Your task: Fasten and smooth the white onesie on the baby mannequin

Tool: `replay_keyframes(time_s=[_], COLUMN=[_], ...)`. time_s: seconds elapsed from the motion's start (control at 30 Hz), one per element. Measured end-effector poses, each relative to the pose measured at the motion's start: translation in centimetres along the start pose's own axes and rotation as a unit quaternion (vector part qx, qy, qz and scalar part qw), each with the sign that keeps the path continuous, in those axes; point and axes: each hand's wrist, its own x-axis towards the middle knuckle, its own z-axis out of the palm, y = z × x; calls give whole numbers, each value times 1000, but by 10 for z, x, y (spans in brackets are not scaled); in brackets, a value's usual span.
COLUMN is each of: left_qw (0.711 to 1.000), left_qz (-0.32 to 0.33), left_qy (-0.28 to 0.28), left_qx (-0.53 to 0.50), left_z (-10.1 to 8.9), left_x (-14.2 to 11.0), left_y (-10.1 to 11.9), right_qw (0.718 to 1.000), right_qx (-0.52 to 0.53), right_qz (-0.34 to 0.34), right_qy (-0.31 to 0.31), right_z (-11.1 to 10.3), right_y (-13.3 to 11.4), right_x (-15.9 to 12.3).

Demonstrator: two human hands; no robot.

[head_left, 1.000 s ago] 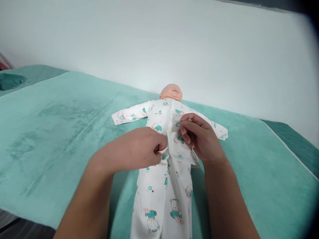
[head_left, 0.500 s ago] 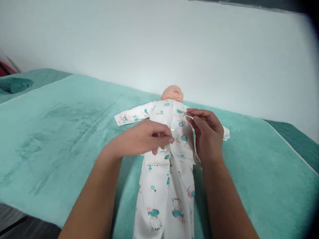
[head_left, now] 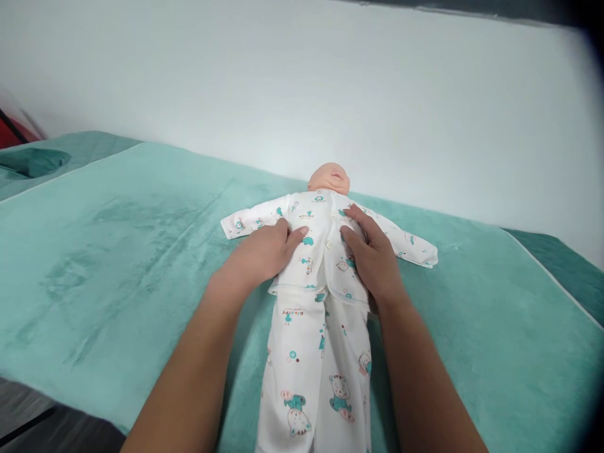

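Observation:
A baby doll lies on its back, head toward the wall, its arms spread. It wears a white printed jacket with a button at the front and matching trousers. At the left side of the torso is my left hand, thumb on the jacket front and the other fingers curled round the side, mostly hidden. My right hand rests against the opposite side, with thumb and forefinger stretched apart on the chest; its remaining fingers are largely out of sight.
A green padded sheet covers the table up to the white wall. Folded darker green cloth lies at the far left, near something red. Dark floor shows past the front left edge.
Both hands have come down from above the torso onto the jacket. My left hand moved left to the doll's side; my right hand shifted slightly inward, uncovering the sleeve on the right.

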Motion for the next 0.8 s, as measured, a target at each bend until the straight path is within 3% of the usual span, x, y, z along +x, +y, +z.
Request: replay_keyframes(time_s=[0.17,0.3,0.37,0.43,0.5,0.63,0.8], left_qw=[990,983,991,999,997,970,936], left_qz=[-8,-11,6,12,-26,-119,-102], left_qy=[-110,-136,-103,-23,56,123,249], left_qx=[-89,-119,-89,-27,48,170,228], left_z=[-2,-5,-4,0,6,20,25], left_x=[-2,-1,1,7,15,33,47], left_y=[-6,-6,-5,-4,-8,-25,-47], right_qw=[1000,1000,1000,1000,1000,999,999], right_qx=[-10,-12,-9,-10,-17,-28,-27], right_qz=[18,19,16,16,22,37,32], right_qy=[-5,-4,-4,-2,1,1,1], right_z=[0,0,-1,-1,-1,-1,-1], right_y=[4,6,6,5,4,0,0], right_x=[3,4,4,3,1,0,0])
